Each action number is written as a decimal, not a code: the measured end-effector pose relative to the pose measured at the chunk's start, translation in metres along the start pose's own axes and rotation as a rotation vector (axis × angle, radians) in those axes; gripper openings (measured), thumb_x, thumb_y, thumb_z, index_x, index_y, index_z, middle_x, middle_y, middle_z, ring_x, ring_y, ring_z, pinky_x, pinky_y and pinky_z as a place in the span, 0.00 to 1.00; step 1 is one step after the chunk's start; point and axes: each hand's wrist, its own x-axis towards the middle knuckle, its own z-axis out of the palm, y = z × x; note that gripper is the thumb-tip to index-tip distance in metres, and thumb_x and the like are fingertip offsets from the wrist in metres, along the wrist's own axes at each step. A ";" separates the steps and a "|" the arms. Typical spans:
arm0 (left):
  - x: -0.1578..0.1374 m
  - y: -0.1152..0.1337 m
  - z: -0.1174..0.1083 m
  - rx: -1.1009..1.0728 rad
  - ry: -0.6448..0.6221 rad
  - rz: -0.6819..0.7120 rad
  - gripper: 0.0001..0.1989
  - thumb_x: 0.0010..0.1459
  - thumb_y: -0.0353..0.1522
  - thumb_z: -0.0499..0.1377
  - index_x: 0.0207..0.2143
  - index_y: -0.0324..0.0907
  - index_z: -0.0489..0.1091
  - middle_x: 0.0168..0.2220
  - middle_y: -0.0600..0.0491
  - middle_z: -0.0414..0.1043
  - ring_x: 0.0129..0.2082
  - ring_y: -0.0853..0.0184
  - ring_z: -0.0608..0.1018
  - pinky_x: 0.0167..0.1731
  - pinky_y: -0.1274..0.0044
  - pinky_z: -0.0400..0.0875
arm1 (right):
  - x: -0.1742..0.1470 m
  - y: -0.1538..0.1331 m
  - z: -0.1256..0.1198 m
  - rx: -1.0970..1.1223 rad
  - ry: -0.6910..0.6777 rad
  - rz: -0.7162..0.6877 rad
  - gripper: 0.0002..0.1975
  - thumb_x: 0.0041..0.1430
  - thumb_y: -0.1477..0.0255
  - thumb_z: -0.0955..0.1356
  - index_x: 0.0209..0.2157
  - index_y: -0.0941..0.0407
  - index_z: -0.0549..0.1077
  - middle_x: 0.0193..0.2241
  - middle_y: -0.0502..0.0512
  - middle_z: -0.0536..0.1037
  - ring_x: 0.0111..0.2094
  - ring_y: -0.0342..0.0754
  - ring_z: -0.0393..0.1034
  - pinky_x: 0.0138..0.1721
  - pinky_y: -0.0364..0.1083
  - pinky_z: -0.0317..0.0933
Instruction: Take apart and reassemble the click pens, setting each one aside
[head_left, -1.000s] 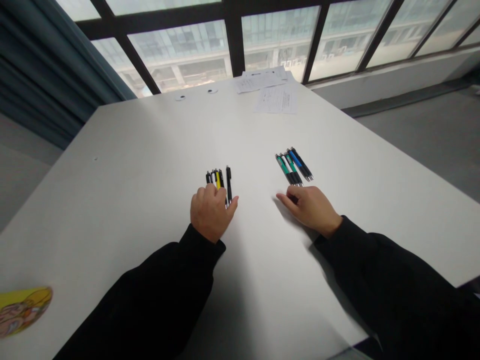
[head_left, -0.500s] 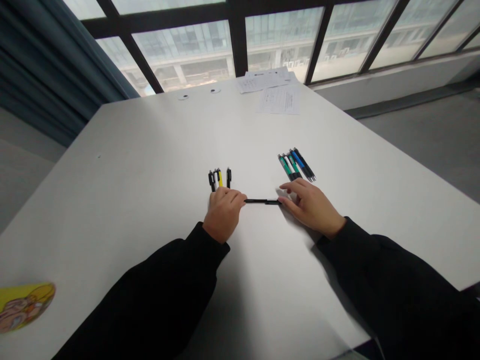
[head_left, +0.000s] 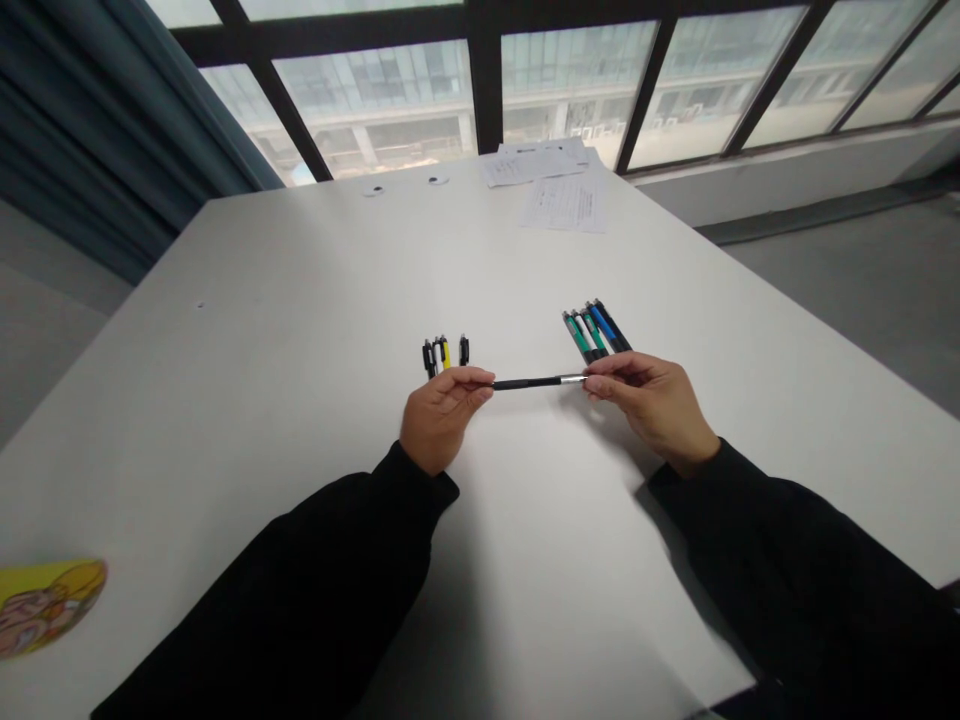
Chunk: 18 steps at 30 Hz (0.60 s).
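Note:
A black pen (head_left: 534, 383) with a silvery section at its right end is held level above the table. My left hand (head_left: 442, 412) pinches its left end between thumb and fingertips. At the silvery end, my right hand (head_left: 651, 402) closes thumb and fingers on it, and the extreme tip is hidden. Just beyond my left hand lie several pens, among them a yellow pen (head_left: 445, 352) and a separate black pen (head_left: 464, 350). Past my right hand is another row, with a green pen (head_left: 577, 336) and a blue pen (head_left: 604, 326), their near ends partly covered.
The white table (head_left: 315, 300) reaches to the windows. Printed papers (head_left: 562, 200) lie at its far edge, beside two round white and black pieces (head_left: 373, 190). A yellow picture card (head_left: 52, 605) is at the near left. A blue curtain (head_left: 112, 130) hangs on the left.
The pen has been raised off the table. My right hand, earlier with fingers apart at its end, has closed on it, and the silvery section now shows.

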 end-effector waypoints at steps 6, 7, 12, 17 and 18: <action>0.003 0.000 0.000 -0.075 0.075 -0.007 0.05 0.53 0.32 0.68 0.33 0.40 0.78 0.44 0.47 0.81 0.40 0.64 0.82 0.47 0.70 0.77 | -0.001 0.001 0.003 0.187 0.003 0.015 0.11 0.47 0.72 0.79 0.35 0.56 0.82 0.33 0.55 0.83 0.33 0.46 0.79 0.42 0.48 0.75; 0.004 0.000 0.000 -0.084 0.085 -0.014 0.05 0.53 0.32 0.68 0.33 0.40 0.79 0.43 0.47 0.81 0.38 0.65 0.82 0.46 0.70 0.78 | -0.001 0.001 0.003 0.188 0.001 0.012 0.11 0.48 0.72 0.79 0.35 0.56 0.82 0.33 0.56 0.83 0.34 0.47 0.79 0.43 0.48 0.75; 0.002 -0.004 -0.001 -0.059 0.072 -0.008 0.06 0.56 0.33 0.67 0.36 0.40 0.78 0.33 0.51 0.81 0.31 0.69 0.81 0.38 0.75 0.77 | 0.000 0.003 0.002 0.108 -0.018 -0.023 0.09 0.52 0.69 0.77 0.35 0.56 0.81 0.31 0.54 0.82 0.33 0.47 0.78 0.34 0.44 0.74; 0.000 -0.006 0.000 -0.036 0.059 0.013 0.08 0.59 0.35 0.64 0.37 0.40 0.77 0.28 0.52 0.78 0.26 0.71 0.78 0.27 0.79 0.73 | -0.001 0.000 0.002 -0.038 -0.008 -0.055 0.11 0.54 0.65 0.76 0.34 0.57 0.79 0.26 0.52 0.79 0.24 0.42 0.71 0.27 0.43 0.68; 0.000 -0.005 0.001 -0.026 0.057 0.019 0.08 0.60 0.36 0.64 0.37 0.40 0.77 0.28 0.53 0.78 0.25 0.72 0.77 0.26 0.80 0.72 | -0.001 -0.001 0.002 -0.062 -0.008 -0.057 0.11 0.54 0.64 0.76 0.34 0.57 0.78 0.25 0.51 0.78 0.23 0.42 0.70 0.27 0.43 0.68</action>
